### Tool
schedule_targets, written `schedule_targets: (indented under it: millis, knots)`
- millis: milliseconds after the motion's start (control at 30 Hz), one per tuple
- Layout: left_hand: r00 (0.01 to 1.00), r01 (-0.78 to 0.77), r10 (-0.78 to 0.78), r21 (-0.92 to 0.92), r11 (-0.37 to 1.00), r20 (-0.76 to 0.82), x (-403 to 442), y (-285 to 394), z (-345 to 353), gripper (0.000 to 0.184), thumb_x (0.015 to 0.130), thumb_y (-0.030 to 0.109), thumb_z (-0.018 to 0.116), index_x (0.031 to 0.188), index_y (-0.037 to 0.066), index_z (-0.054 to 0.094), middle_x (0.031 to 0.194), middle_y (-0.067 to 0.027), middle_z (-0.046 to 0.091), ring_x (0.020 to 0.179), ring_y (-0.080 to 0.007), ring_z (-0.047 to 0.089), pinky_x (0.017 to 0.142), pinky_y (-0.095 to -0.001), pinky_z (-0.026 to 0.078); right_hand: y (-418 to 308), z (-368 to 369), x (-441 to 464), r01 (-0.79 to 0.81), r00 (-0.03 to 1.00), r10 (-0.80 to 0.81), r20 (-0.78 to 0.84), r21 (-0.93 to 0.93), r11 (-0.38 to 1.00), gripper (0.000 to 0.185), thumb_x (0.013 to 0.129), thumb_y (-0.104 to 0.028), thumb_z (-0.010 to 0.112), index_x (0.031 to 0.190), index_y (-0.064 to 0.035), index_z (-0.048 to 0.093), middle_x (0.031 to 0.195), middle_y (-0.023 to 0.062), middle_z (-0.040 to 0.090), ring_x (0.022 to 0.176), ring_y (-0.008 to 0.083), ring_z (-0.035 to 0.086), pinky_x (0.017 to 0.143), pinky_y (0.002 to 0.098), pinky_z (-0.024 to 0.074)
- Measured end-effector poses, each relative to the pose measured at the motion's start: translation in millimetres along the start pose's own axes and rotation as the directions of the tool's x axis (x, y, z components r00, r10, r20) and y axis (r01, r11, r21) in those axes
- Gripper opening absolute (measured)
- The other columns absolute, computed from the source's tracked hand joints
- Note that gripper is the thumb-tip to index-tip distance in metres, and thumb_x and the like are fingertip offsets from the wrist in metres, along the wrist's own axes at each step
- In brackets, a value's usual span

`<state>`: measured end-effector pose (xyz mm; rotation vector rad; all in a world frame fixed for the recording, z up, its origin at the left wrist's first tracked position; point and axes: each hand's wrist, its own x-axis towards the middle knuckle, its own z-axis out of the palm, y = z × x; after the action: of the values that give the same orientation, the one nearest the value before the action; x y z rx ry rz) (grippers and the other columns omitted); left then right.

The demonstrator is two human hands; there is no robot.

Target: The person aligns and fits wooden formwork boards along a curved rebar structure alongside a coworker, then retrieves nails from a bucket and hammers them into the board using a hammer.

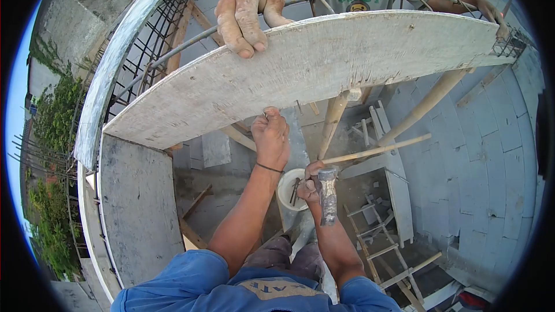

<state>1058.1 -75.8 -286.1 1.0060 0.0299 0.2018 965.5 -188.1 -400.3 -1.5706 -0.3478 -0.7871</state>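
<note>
My left hand [272, 137] is closed, its fingertips pinched together at the lower edge of a curved plywood board [324, 52]. Whatever lies in that pinch is too small to make out. My right hand [312, 184] is wrapped round a hammer [328, 199] close to its metal head, and its light wooden handle points away to the right. Behind this hand is a white bucket [287, 190] with a few thin dark pieces in it. A co-worker's hand [248, 14] grips the board's top edge, and that person's other hand [490, 14] is by its far right end.
Rebar [202, 34] runs behind the board's top edge. Wooden poles [428, 104] prop the structure from below. A wooden ladder [384, 248] stands low on the right, beside a grey block wall [462, 167]. A grey panel [141, 202] forms the left side.
</note>
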Motion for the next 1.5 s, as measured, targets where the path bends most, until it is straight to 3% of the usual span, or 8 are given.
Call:
schedule_targets:
  millis: [433,500,633,800,900,1067,1167,1500]
  knots:
    - [0.996,0.048,-0.046,0.023,0.999,-0.074,-1.4,11.1,11.4,0.043,0.102,0.044,0.07,0.075,0.017,0.05,0.056,0.01,0.034,0.048,-0.0043,0.025,0.046,-0.0266,0.022,-9.7,27.6,16.5,-0.178,0.969,0.141,-0.204,-0.176,0.968,0.022,0.079,-0.01,0.078,0.075,-0.0066,0.057,0.067,0.0115,0.063,0.054,0.0321,0.064,0.056,0.0364,0.0529]
    - [0.997,0.04,-0.036,0.069,0.997,-0.064,-2.3,12.2,11.4,0.043,0.102,0.043,0.07,0.074,0.017,0.05,0.056,0.0097,0.034,0.047,-0.0045,0.025,0.046,-0.0264,0.023,8.4,24.2,1.1,0.133,0.982,-0.073,-0.176,0.36,0.924,0.021,0.08,-0.009,0.076,0.083,-0.0045,0.055,0.067,0.0157,0.061,0.055,0.0399,0.062,0.053,0.0408,0.0487]
    - [0.995,0.092,-0.09,0.036,0.995,-0.043,-2.4,10.0,6.5,0.041,0.103,0.042,0.069,0.075,0.016,0.052,0.057,0.0095,0.035,0.047,-0.0044,0.027,0.046,-0.026,0.023,6.3,31.9,19.7,-0.087,0.996,0.072,-0.06,-0.292,0.953,0.023,0.069,-0.007,0.076,0.077,-0.0052,0.054,0.064,0.0117,0.059,0.053,0.0307,0.063,0.053,0.0374,0.0513]
    - [0.994,0.081,-0.076,0.055,0.995,-0.081,-1.4,13.5,9.1,0.039,0.102,0.042,0.07,0.078,0.015,0.054,0.061,0.0088,0.039,0.049,-0.0037,0.029,0.046,-0.0248,0.025,-3.5,22.6,12.4,0.268,0.94,-0.165,-0.299,0.346,0.899,0.016,0.088,-0.008,0.072,0.086,-0.001,0.058,0.063,0.0111,0.058,0.052,0.0344,0.063,0.054,0.0434,0.0493]
    - [0.995,0.079,-0.077,0.026,0.997,-0.061,-3.0,12.5,9.2,0.038,0.101,0.042,0.071,0.08,0.014,0.055,0.066,0.0087,0.042,0.049,-0.0035,0.03,0.046,-0.0243,0.025,0.6,32.3,15.0,-0.226,0.97,0.211,-0.12,-0.129,0.966,0.023,0.096,-0.018,0.071,0.086,-0.001,0.06,0.061,0.0082,0.055,0.049,0.0274,0.06,0.049,0.0405,0.047]
    - [0.994,0.082,-0.077,0.055,0.995,-0.074,1.3,15.3,12.5,0.037,0.101,0.042,0.07,0.082,0.014,0.056,0.067,0.009,0.042,0.049,-0.0035,0.03,0.045,-0.0244,0.025,6.7,24.1,-2.3,0.133,0.965,-0.053,-0.257,0.308,0.942,0.012,0.088,-0.005,0.065,0.085,-0.0022,0.054,0.06,0.0154,0.057,0.054,0.0392,0.063,0.05,0.0444,0.0471]
    - [0.993,0.087,-0.082,0.048,0.995,-0.088,-5.1,13.9,12.3,0.036,0.102,0.042,0.069,0.083,0.014,0.056,0.067,0.0091,0.042,0.049,-0.0036,0.03,0.045,-0.0245,0.026,3.3,30.0,21.5,-0.144,0.989,0.13,-0.072,-0.253,0.957,0.01,0.084,-0.001,0.062,0.084,-0.0043,0.053,0.059,0.0121,0.058,0.054,0.0341,0.065,0.05,0.0427,0.0493]
    - [0.985,0.094,-0.05,0.281,0.955,-0.163,-11.2,14.5,7.6,0.036,0.107,0.044,0.062,0.097,0.009,0.061,0.064,0.0106,0.035,0.05,-0.0008,0.028,0.045,-0.0228,0.025,-46.9,-10.3,31.5,-0.332,0.941,0.327,-0.087,-0.038,0.943,0.03,0.094,-0.01,0.075,0.12,0.0033,0.067,0.069,0.0139,0.069,0.057,0.0305,0.07,0.055,0.0386,0.052]
